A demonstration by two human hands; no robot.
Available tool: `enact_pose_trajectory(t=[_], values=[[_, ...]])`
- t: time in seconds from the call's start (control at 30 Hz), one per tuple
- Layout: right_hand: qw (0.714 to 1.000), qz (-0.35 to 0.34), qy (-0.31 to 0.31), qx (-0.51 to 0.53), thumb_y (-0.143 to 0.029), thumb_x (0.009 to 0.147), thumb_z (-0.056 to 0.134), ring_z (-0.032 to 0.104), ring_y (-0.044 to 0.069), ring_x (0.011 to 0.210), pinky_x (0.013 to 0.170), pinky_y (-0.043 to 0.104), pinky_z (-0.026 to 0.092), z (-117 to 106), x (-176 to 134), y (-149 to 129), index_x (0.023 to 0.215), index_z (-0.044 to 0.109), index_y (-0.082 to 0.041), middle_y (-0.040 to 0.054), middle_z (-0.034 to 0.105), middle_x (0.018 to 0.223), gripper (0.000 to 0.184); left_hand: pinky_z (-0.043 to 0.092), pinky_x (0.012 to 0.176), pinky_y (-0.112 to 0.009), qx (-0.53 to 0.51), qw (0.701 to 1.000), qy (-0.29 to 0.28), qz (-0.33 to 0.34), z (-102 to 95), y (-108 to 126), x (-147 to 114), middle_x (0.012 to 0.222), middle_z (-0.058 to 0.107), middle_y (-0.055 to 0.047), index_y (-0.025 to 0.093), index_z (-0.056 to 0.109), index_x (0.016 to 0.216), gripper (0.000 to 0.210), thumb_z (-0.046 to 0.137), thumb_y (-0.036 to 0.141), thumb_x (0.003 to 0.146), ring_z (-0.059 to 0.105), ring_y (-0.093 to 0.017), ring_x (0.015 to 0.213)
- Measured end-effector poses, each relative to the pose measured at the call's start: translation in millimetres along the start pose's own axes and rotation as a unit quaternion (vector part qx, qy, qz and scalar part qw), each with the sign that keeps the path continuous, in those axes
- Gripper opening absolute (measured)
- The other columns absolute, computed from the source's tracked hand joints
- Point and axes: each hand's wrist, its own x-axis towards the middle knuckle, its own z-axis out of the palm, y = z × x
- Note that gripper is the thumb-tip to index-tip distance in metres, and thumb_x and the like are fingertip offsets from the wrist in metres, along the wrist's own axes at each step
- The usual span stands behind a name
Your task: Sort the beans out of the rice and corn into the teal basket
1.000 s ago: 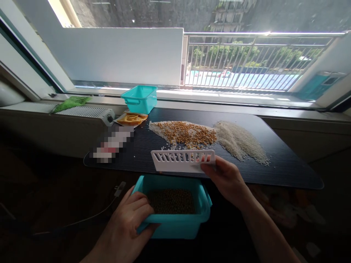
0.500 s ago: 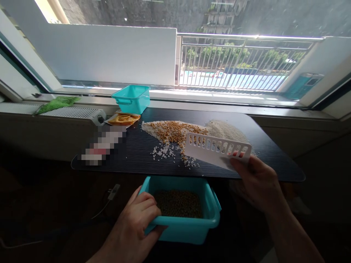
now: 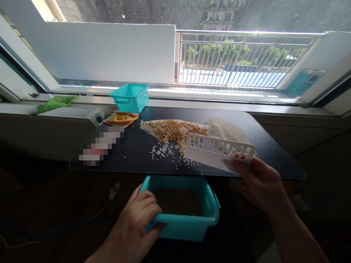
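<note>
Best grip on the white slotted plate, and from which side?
White slotted plate: I'd pinch its right end from the near right, thumb on the near face, as the right hand does. It's thin and flat, with a solid band below the slots for the thumb; an end grip leaves most of the long lower edge free.

I'm seeing room over the counter (image 3: 135, 151) left of the scattered rice (image 3: 164, 150); the slotted white panel (image 3: 210, 157) is blocking its right.
</note>
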Motion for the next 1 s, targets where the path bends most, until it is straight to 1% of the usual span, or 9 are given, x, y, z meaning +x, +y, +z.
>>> enact_pose_trajectory(t=[0.13, 0.27, 0.43, 0.57, 0.7, 0.83, 0.9, 1.0], values=[[1.0, -0.002, -0.008, 0.02, -0.043, 0.071, 0.078, 0.071, 0.023, 0.08, 0.065, 0.029, 0.06, -1.2, -3.2, -0.9, 0.085, 0.078, -0.026, 0.0004, 0.075, 0.081, 0.022, 0.041, 0.101, -0.049, 0.004, 1.0, 0.009, -0.005, -0.9, 1.1, 0.2, 0.073, 0.061, 0.002, 0.019, 0.054, 0.071, 0.019, 0.057, 0.008, 0.086, 0.06, -0.018, 0.079], [1.0, -0.002, -0.01, 0.016, -0.047, 0.069, 0.079, 0.072, 0.027, 0.081, 0.062, 0.034, 0.062, -3.1, -4.0, -0.8, 0.087, 0.078, -0.025, 0.0024, 0.075, 0.077, 0.028, 0.042, 0.101, -0.048, 0.007, 1.0, 0.007, -0.007, -0.3, 0.7, 0.3, 0.075, 0.062, 0.002, 0.02, 0.055, 0.071, 0.019, 0.058, 0.007, 0.084, 0.06, -0.019, 0.081], [0.999, 0.02, -0.025, 0.023, -0.052, 0.066, 0.081, 0.071, 0.027, 0.086, 0.07, 0.035, 0.062, -3.3, -5.9, 2.4, 0.089, 0.078, -0.024, 0.0036, 0.076, 0.085, 0.036, 0.045, 0.099, -0.047, 0.016, 1.0, -0.002, 0.014, 0.3, -4.2, -0.2, 0.074, 0.063, 0.001, 0.02, 0.056, 0.071, 0.017, 0.057, 0.008, 0.084, 0.06, -0.019, 0.08], [0.998, 0.03, -0.041, 0.023, -0.053, 0.065, 0.082, 0.071, 0.026, 0.086, 0.077, 0.037, 0.061, -6.9, -9.7, 5.0, 0.088, 0.078, -0.023, 0.0048, 0.077, 0.089, 0.038, 0.045, 0.098, -0.046, 0.013, 1.0, 0.003, 0.007, -0.2, -2.6, -0.7, 0.073, 0.062, 0.001, 0.021, 0.055, 0.072, 0.018, 0.056, 0.008, 0.085, 0.06, -0.019, 0.08], [0.999, 0.032, -0.028, 0.023, -0.055, 0.065, 0.081, 0.072, 0.026, 0.087, 0.083, 0.04, 0.06, -8.9, -12.9, 5.2, 0.089, 0.078, -0.024, 0.0042, 0.077, 0.091, 0.04, 0.041, 0.101, -0.049, 0.008, 1.0, 0.006, -0.009, -1.1, 1.1, -0.8, 0.073, 0.06, 0.002, 0.02, 0.054, 0.071, 0.02, 0.055, 0.008, 0.087, 0.06, -0.019, 0.081], [0.998, 0.035, -0.044, 0.022, -0.055, 0.064, 0.082, 0.072, 0.026, 0.088, 0.087, 0.04, 0.058, -8.1, -14.5, 4.7, 0.088, 0.078, -0.024, 0.0036, 0.078, 0.09, 0.04, 0.041, 0.102, -0.05, 0.007, 1.0, 0.007, -0.008, -1.3, 1.7, -0.8, 0.074, 0.061, 0.002, 0.02, 0.054, 0.072, 0.019, 0.056, 0.007, 0.086, 0.06, -0.019, 0.081], [0.998, 0.032, -0.041, 0.028, -0.056, 0.064, 0.081, 0.071, 0.026, 0.088, 0.087, 0.039, 0.058, -7.7, -14.4, 4.8, 0.087, 0.078, -0.024, 0.0034, 0.077, 0.09, 0.039, 0.043, 0.1, -0.048, 0.005, 1.0, 0.004, -0.001, -0.9, 1.3, -0.9, 0.075, 0.063, 0.001, 0.02, 0.056, 0.073, 0.018, 0.058, 0.007, 0.085, 0.06, -0.019, 0.082], [0.999, 0.028, -0.032, 0.033, -0.056, 0.065, 0.081, 0.071, 0.025, 0.087, 0.083, 0.039, 0.059, -7.1, -13.2, 5.6, 0.089, 0.078, -0.024, 0.0038, 0.077, 0.091, 0.039, 0.045, 0.099, -0.048, 0.01, 1.0, 0.012, 0.001, 0.0, 1.0, -0.8, 0.076, 0.065, 0.001, 0.02, 0.058, 0.073, 0.017, 0.059, 0.007, 0.084, 0.06, -0.019, 0.081]])
